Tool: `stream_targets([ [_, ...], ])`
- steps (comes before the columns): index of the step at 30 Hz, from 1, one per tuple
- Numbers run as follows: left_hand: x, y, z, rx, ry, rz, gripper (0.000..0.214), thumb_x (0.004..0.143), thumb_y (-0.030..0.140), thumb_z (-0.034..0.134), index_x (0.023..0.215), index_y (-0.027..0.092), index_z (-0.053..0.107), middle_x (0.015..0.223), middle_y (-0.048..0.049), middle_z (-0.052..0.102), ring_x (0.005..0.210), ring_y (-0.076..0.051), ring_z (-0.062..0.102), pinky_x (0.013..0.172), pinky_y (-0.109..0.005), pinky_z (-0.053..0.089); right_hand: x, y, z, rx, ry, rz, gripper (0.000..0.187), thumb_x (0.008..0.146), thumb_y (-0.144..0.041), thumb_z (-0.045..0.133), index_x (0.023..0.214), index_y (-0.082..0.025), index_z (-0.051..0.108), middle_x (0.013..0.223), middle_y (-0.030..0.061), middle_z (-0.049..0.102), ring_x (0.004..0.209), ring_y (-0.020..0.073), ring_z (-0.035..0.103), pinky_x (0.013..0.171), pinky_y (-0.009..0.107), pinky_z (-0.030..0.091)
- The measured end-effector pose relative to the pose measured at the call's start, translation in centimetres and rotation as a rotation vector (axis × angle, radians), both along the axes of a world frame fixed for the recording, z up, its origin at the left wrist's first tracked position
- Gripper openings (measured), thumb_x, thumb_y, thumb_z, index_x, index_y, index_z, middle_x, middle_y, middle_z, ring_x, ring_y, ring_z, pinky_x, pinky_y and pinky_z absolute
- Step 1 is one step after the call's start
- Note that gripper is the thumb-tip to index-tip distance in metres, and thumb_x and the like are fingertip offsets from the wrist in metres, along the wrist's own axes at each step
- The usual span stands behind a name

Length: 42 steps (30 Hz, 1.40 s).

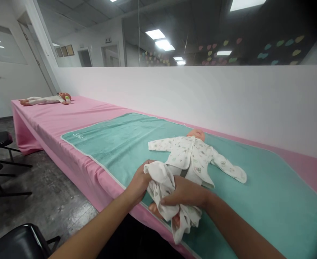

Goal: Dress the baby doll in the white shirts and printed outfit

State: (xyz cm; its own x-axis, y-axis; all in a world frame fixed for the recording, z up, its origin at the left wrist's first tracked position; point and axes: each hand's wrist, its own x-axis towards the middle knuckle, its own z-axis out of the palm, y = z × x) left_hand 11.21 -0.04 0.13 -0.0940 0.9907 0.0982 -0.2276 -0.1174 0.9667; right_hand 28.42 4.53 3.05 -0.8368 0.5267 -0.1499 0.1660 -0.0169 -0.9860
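A baby doll lies on its back on a green towel, its head toward the wall. It wears a white printed baby jacket with both sleeves spread out. Bunched white baby trousers are around the doll's legs near the table's front edge; a foot shows below them. My left hand is closed on the left side of the bunched cloth. From the right, my right hand grips the same trousers, its thumb across the folds. The doll's lower legs are mostly hidden by cloth and hands.
A pink cloth covers the long table along the white wall. Another doll lies at its far left end. Black chairs stand on the dark floor to the left. A wide window runs above the wall.
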Motion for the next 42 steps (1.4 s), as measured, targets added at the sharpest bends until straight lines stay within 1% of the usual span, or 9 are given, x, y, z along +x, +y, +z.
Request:
stream_targets([
  [7,-1.0,-1.6,2.7,0.185,0.601,-0.156,0.063,0.066,-0.001,0.042,0.123,0.027,0.045,0.113,-0.0006,0.053,0.105,-0.019,0.049,0.088,-0.031,0.041,0.5,0.6,-2.2,-0.314,0.431,-0.124,0.015,0.066,-0.018,0.058,0.078,-0.01,0.062,0.07,0.0057,0.062,0.064,0.0158,0.056,0.06,0.028,0.045],
  [12,-0.8,-2.6,4.1,0.16,0.6,-0.279,0.075,0.07,0.005,0.05,0.137,0.029,0.025,0.127,-0.0048,0.043,0.108,-0.02,0.048,0.087,-0.031,0.044,0.5,0.4,-2.0,-0.283,0.405,-0.124,0.013,0.071,-0.017,0.054,0.06,-0.01,0.058,0.052,0.002,0.054,0.048,0.0114,0.049,0.05,0.024,0.039],
  [15,0.0,-2.9,5.2,0.082,0.632,-0.333,0.089,0.069,0.02,0.063,0.14,0.033,0.011,0.122,-0.0059,0.047,0.093,-0.017,0.056,0.076,-0.029,0.048,0.4,-0.2,-1.3,-0.241,0.355,-0.168,0.012,0.072,-0.023,0.062,0.07,-0.011,0.059,0.06,0.0016,0.058,0.054,0.0112,0.052,0.056,0.024,0.041],
  [18,1.1,-2.7,6.0,0.073,0.835,-0.284,0.097,0.059,0.031,0.073,0.138,0.032,0.017,0.112,-0.0052,0.055,0.09,-0.021,0.057,0.071,-0.03,0.046,0.6,-0.5,-0.6,-0.202,0.33,-0.069,0.027,0.064,-0.027,0.073,0.082,-0.012,0.059,0.068,0.0018,0.059,0.062,0.0127,0.054,0.058,0.025,0.042],
  [21,1.4,-1.9,6.2,0.099,1.012,-0.301,0.078,0.061,0.035,0.071,0.13,0.029,0.034,0.102,-0.0033,0.06,0.087,-0.022,0.057,0.066,-0.028,0.044,0.9,-0.5,-0.2,-0.204,0.299,0.027,0.039,0.056,-0.022,0.078,0.088,-0.012,0.059,0.073,0.0012,0.059,0.068,0.0131,0.054,0.059,0.023,0.041],
  [25,0.5,0.4,6.2,0.143,1.142,-0.181,0.021,0.075,0.025,0.049,0.094,0.02,0.057,0.086,-0.0029,0.062,0.073,-0.017,0.056,0.058,-0.024,0.039,0.5,-0.2,0.1,-0.21,0.206,-0.091,0.036,0.058,-0.024,0.077,0.087,-0.012,0.059,0.072,0.0008,0.059,0.064,0.0117,0.053,0.058,0.023,0.041],
  [28,-0.1,2.6,6.3,0.116,1.047,-0.115,0.008,0.069,0.019,0.051,0.073,0.016,0.057,0.076,-0.0015,0.06,0.067,-0.015,0.054,0.056,-0.022,0.038,0.0,0.1,0.3,-0.281,0.19,-0.258,0.041,0.063,-0.032,0.073,0.096,-0.014,0.059,0.075,0.0033,0.063,0.068,0.017,0.058,0.063,0.028,0.045],
  [34,-0.3,4.2,6.1,-0.125,0.548,-0.418,0.025,0.059,0.016,0.061,0.084,0.015,0.062,0.081,-0.0032,0.062,0.074,-0.017,0.056,0.057,-0.023,0.043,0.4,0.1,-0.5,-0.322,0.297,-0.354,0.043,0.074,-0.034,0.063,0.113,-0.019,0.053,0.09,0.0061,0.064,0.079,0.0201,0.061,0.07,0.032,0.048],
  [42,-2.0,0.0,5.5,-0.298,0.439,-0.631,0.018,0.056,0.011,0.059,0.074,0.012,0.063,0.066,-0.0002,0.057,0.057,-0.011,0.049,0.048,-0.02,0.035,1.0,-0.9,0.5,0.098,-0.013,-0.129,0.037,0.067,-0.032,0.069,0.099,-0.019,0.056,0.089,0.002,0.06,0.084,0.019,0.056,0.067,0.027,0.044],
])
